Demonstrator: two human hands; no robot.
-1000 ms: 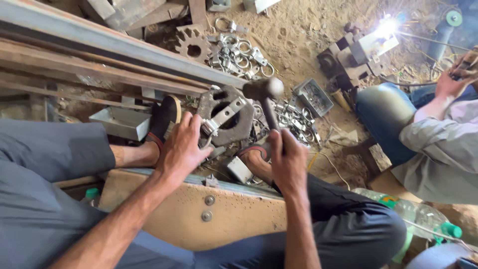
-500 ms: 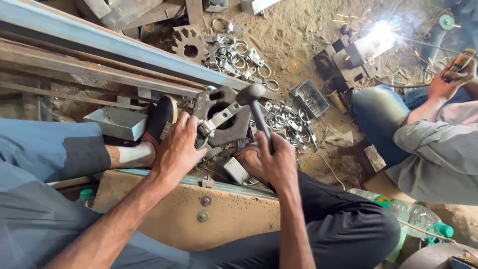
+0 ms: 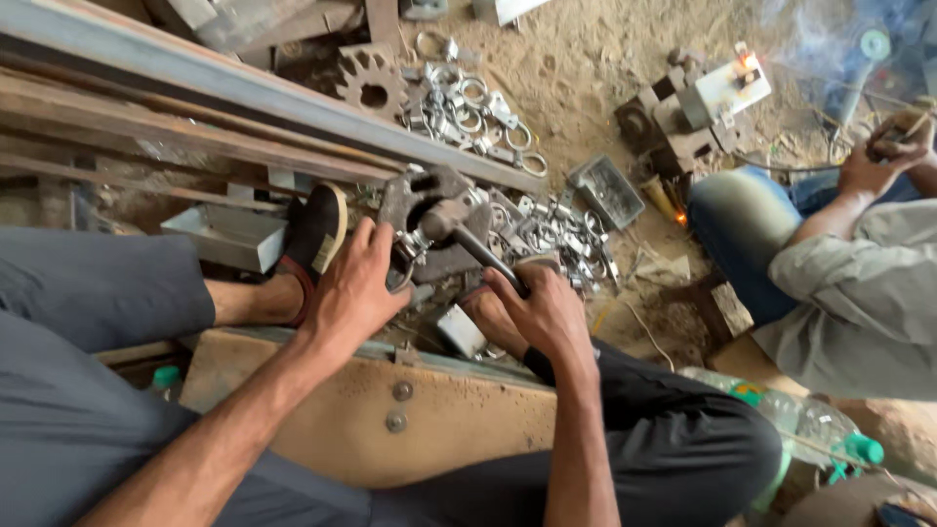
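My right hand [image 3: 543, 312] grips the dark handle of a hammer [image 3: 459, 229], whose head rests down on a small metal clamp piece [image 3: 418, 244] set on a heavy rusty steel block [image 3: 429, 210]. My left hand [image 3: 359, 283] presses against the clamp piece and the block's near side, steadying them. I sit with my legs either side of the block, one foot in a black shoe [image 3: 314, 237] just left of it.
A pile of metal ring clamps [image 3: 547, 229] lies right of the block, more rings [image 3: 464, 107] and a rusty gear [image 3: 373, 86] behind. Long steel beams [image 3: 195, 107] run at left. Another person [image 3: 839, 263] sits at right by a smoking weld fixture [image 3: 727, 93]. Green-capped plastic bottles [image 3: 800, 425] lie near my right leg.
The hammer has swung down from its raised position onto the clamp piece. The bright welding flash at the right has died to a small glow with smoke.
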